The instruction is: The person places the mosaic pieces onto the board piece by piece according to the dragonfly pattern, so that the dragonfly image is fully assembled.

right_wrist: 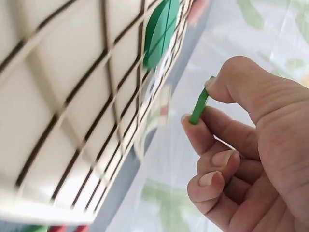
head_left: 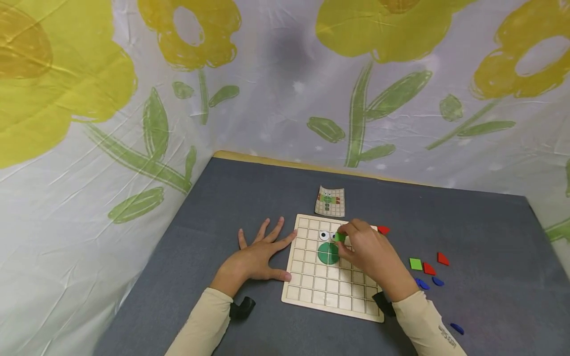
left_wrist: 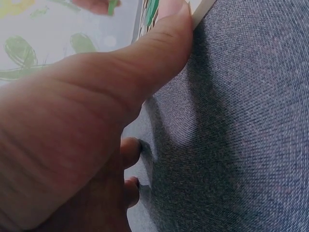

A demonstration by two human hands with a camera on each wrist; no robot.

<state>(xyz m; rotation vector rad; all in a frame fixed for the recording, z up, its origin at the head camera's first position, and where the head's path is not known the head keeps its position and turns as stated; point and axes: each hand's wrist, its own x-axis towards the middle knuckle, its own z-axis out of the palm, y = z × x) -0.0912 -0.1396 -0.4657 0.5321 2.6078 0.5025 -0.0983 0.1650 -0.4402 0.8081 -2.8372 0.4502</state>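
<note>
A pale wooden grid board [head_left: 318, 284] lies on the dark table. On it are a dark green circle [head_left: 328, 253] made of quarter pieces and a googly-eye piece [head_left: 323, 235], with a second eye partly hidden by the right hand. With fingers spread, my left hand [head_left: 254, 259] rests by the board's left side, its thumb [left_wrist: 164, 46] and index fingertip at the edge. My right hand [head_left: 369, 252] pinches a light green square tile [right_wrist: 200, 105] between thumb and fingertips, raised over the board's upper part near the eyes.
A small picture card [head_left: 330, 201] with a gridded figure lies behind the board. To the right are red quarter pieces [head_left: 443, 258], another green square [head_left: 415, 264] and several blue pieces [head_left: 438, 281]. Flower-printed cloth [head_left: 276, 99] hangs behind and left of the table.
</note>
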